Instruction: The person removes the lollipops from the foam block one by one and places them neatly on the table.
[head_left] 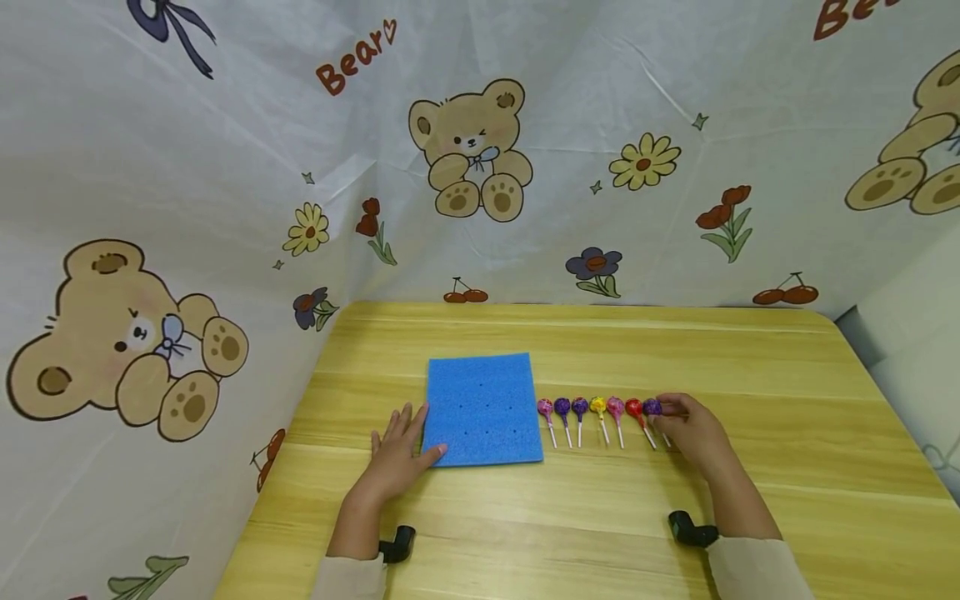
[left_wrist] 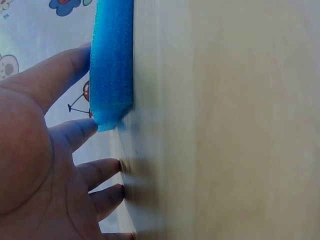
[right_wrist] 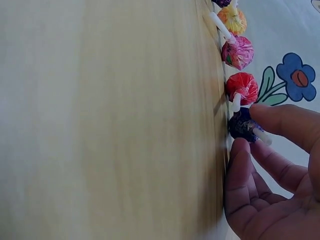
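A blue foam sheet [head_left: 480, 383] dotted with small holes lies on the table. My left hand [head_left: 399, 457] is at its lower left corner, thumb on the foam and the other fingers spread along its left edge and the tabletop. In the left wrist view the foam's thick side [left_wrist: 112, 55] shows beside the thumb. To the right of the sheet, several wrapped lollipops stand in a row, sticks toward me. At the row's right end my right hand [head_left: 693, 429] pinches the head of a purple lollipop [right_wrist: 242, 125], just beside a red lollipop [right_wrist: 242, 89].
Pink [head_left: 545, 407], purple [head_left: 562, 407], and yellow lollipops [head_left: 597, 405] make up the rest of the row. The wooden table [head_left: 525, 533] meets a bear-print cloth [head_left: 555, 233] behind and at the left. Black devices [head_left: 692, 530] are worn at both wrists.
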